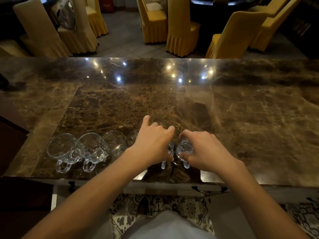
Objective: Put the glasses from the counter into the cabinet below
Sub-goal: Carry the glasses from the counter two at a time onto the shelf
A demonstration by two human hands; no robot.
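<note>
Several clear glass mugs with handles stand in a row near the front edge of the brown marble counter. My right hand grips one mug from above, fingers curled round its rim. My left hand covers the neighbouring mug, thumb and fingers curled round it; most of that mug is hidden. Further left stand two mugs close together, and a glass beside them. Another glass is partly hidden behind my left hand. A dark cabinet handle shows below the counter edge.
Yellow and beige covered chairs stand beyond the counter's far edge. A patterned tile floor lies below, in front of the cabinet front. A dark wooden piece sits at the lower left.
</note>
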